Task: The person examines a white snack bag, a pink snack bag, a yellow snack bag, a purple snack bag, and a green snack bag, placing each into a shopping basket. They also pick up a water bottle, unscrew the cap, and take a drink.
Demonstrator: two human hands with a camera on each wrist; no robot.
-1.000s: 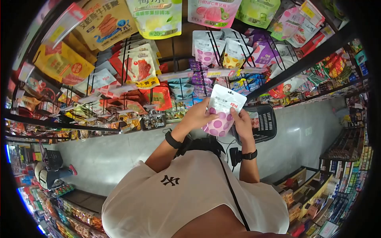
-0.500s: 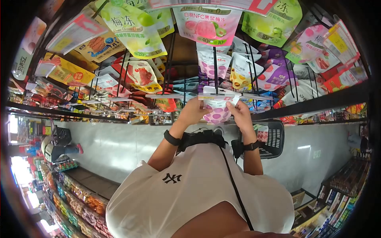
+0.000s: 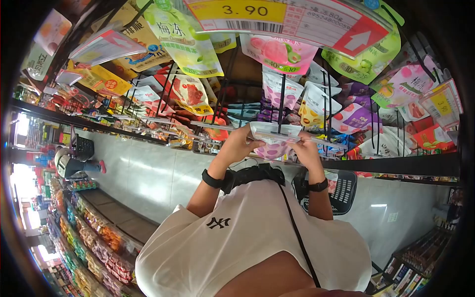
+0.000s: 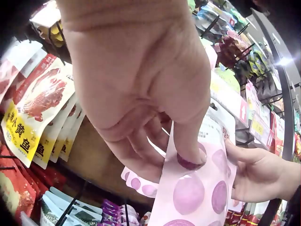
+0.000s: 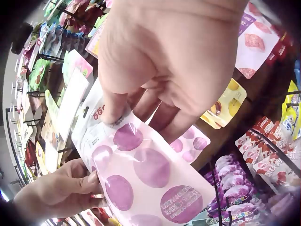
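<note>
left hand and right hand, fingers half-curled, thumbs on the front, both pinch this flat white-and-pink plastic pouch with purple dots, held up between them near a black metal hook!

White shirt — black monogram | black cord (thin, down the front) | black wristbands — both wrists

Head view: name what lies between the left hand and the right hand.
The pouch with purple circles lies between the left hand and the right hand, gripped by both; the head view and both wrist views show it.
</note>
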